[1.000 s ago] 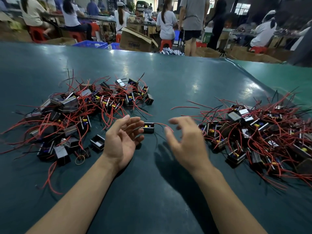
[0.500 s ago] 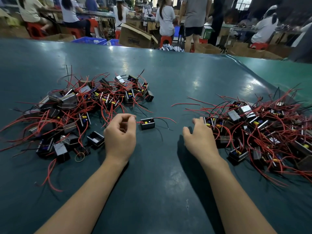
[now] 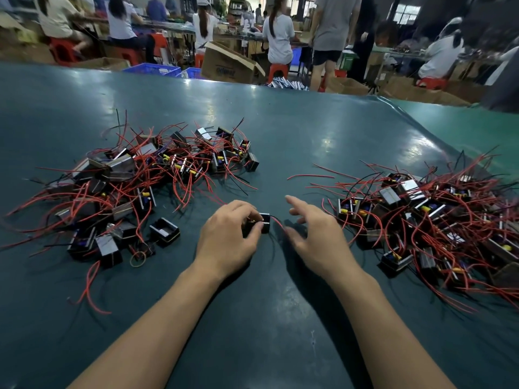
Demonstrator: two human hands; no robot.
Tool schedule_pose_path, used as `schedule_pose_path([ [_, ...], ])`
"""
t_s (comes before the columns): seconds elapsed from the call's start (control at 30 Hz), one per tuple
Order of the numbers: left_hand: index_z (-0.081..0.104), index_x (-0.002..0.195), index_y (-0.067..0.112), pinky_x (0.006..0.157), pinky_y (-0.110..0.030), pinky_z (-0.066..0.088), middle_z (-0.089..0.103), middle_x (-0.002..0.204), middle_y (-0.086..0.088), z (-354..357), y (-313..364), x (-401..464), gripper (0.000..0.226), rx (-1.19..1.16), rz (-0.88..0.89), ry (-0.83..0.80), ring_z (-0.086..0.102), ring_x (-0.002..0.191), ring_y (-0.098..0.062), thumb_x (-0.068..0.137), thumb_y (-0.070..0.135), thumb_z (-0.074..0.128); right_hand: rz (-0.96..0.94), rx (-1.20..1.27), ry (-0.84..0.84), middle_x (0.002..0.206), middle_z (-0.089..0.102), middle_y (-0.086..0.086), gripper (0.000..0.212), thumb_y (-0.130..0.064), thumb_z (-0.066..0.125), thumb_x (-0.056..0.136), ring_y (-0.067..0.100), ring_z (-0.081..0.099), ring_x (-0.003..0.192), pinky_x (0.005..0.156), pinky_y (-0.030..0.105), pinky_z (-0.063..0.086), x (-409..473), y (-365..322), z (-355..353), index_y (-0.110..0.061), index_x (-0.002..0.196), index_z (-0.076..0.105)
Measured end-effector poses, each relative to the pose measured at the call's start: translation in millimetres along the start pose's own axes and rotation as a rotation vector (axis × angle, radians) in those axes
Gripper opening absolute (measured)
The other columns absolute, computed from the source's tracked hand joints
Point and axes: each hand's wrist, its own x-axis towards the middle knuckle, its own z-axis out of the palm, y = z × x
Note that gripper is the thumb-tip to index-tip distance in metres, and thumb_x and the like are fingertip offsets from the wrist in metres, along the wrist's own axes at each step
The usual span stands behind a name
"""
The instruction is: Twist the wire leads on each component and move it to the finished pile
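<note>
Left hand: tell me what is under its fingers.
The left hand grips a small black component on the green table; a red wire lead runs out toward the right hand. The fingers cover its left part.

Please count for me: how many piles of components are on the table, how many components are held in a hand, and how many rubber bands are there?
Piles of components: 2, left pile and right pile
Component held by the left hand: 1
Rubber bands: 1
Total: 4
</note>
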Motion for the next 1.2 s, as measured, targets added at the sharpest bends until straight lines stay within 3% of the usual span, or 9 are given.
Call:
schedule_pose_path([
  [0.23,0.074,0.088,0.012,0.075,-0.016,0.046,0.068,0.103,0.001,-2.8,2.3,-0.2,0.009,-0.189,0.062,0.048,0.063,0.076,-0.011,0.082,0.005,0.071,-0.232,0.195,0.201,0.090,0.073,0.005,0.013,-0.008,0.073,0.084,0.018,0.067,0.078,0.074,0.036,0.053,2.1,-9.8,-2.8,-0.008,0.096,0.077],
  [0.33,0.073,0.087,0.015,0.084,-0.037,0.045,0.066,0.097,0.000,-6.3,-1.2,1.2,0.007,0.048,-0.025,0.275,0.059,0.090,-0.024,0.084,0.013,0.067,-0.096,0.213,0.326,0.083,0.075,0.002,0.007,-0.011,0.075,0.084,0.011,0.066,0.072,0.073,0.023,0.052,3.2,-8.2,-7.5,-0.009,0.090,0.076],
  [0.43,0.070,0.095,0.019,0.086,-0.042,0.033,0.063,0.103,-0.003,-15.6,-10.7,2.6,0.019,0.445,-0.139,0.368,0.050,0.103,-0.030,0.081,0.028,0.061,-0.035,0.216,0.454,0.077,0.071,0.000,0.006,-0.015,0.073,0.086,0.014,0.064,0.068,0.069,0.026,0.051,3.7,-6.8,-13.3,-0.009,0.086,0.074],
  [0.6,0.051,0.130,0.013,0.104,-0.051,0.023,0.041,0.141,-0.016,-19.5,-22.6,1.8,0.057,0.637,-0.489,0.115,0.024,0.135,-0.034,0.081,0.041,0.058,-0.116,0.118,0.491,0.086,0.063,0.006,0.005,-0.006,0.071,0.086,0.022,0.060,0.076,0.072,0.034,0.050,4.1,-6.7,-11.1,-0.006,0.089,0.074],
  [0.73,0.054,0.131,0.017,0.104,-0.045,0.024,0.046,0.142,-0.008,-15.1,-27.7,2.9,0.051,0.666,-0.378,0.031,0.031,0.134,-0.028,0.089,0.046,0.049,-0.193,0.160,0.364,0.092,0.068,0.007,0.022,0.008,0.064,0.084,0.020,0.064,0.082,0.078,0.025,0.049,2.8,-8.6,-7.0,-0.003,0.100,0.074],
  [0.83,0.061,0.124,0.015,0.102,-0.044,0.028,0.055,0.132,-0.007,-13.5,-27.4,3.7,0.043,0.549,-0.275,0.042,0.039,0.128,-0.028,0.088,0.040,0.057,-0.210,0.237,0.297,0.096,0.073,0.007,0.031,0.012,0.060,0.083,0.018,0.069,0.084,0.083,0.032,0.054,-0.2,-11.9,-4.4,-0.002,0.110,0.070],
  [0.97,0.069,0.107,0.008,0.096,-0.045,0.035,0.062,0.117,-0.012,-10.2,-17.4,6.6,0.031,0.554,-0.083,0.098,0.046,0.120,-0.036,0.082,0.027,0.065,-0.196,0.334,0.364,0.087,0.075,0.003,0.017,-0.004,0.068,0.087,0.015,0.072,0.071,0.070,0.040,0.059,-1.4,-15.3,-3.6,-0.003,0.104,0.070],
  [1.07,0.064,0.109,0.008,0.096,-0.043,0.038,0.059,0.119,-0.012,-11.3,-12.5,26.7,0.033,0.699,0.124,-0.080,0.044,0.121,-0.034,0.084,0.027,0.055,-0.199,0.347,0.447,0.074,0.072,-0.002,0.012,-0.018,0.067,0.088,0.010,0.064,0.057,0.056,0.035,0.053,-0.8,-16.7,-7.8,-0.007,0.090,0.068],
  [1.2,0.053,0.125,0.006,0.099,-0.044,0.039,0.052,0.126,-0.018,-13.0,-19.2,87.7,0.036,0.547,-0.101,-0.158,0.045,0.117,-0.035,0.097,0.027,0.042,-0.135,0.381,0.501,0.078,0.065,-0.002,0.012,-0.020,0.064,0.091,0.016,0.060,0.062,0.059,0.032,0.048,0.4,-18.4,-10.4,-0.009,0.087,0.064],
])
